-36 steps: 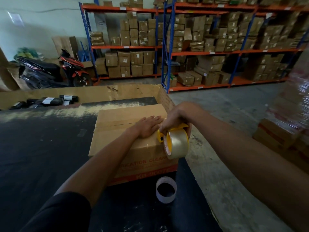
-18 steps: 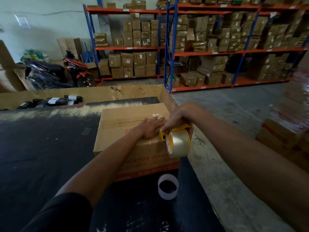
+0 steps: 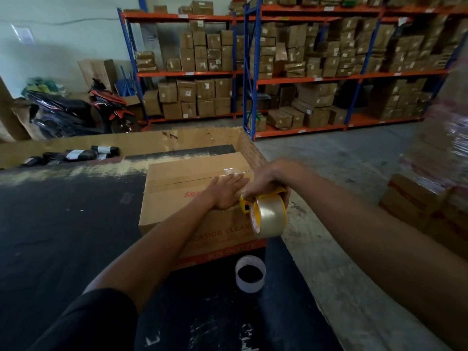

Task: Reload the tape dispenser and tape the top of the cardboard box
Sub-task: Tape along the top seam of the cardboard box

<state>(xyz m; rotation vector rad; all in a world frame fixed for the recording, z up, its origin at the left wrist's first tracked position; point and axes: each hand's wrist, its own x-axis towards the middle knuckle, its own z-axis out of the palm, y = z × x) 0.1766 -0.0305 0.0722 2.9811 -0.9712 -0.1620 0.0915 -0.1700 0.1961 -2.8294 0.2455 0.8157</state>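
Frame centre: cardboard box [image 3: 177, 196] on black table; looks stiff-walled with springy flaps. Left hand [image 3: 226, 191] pressed flat, fingers spread, near the seam. Just right, right hand [image 3: 268, 182] grips the yellow tape dispenser [image 3: 266, 214]; light, best held by its frame.

A dim warehouse is shown: blue-and-orange shelving [image 3: 298, 79] is packed with cartons against a pale wall [image 3: 58, 46], a motorcycle [image 3: 83, 112] is parked beside it, over grey concrete floor [image 3: 329, 158].
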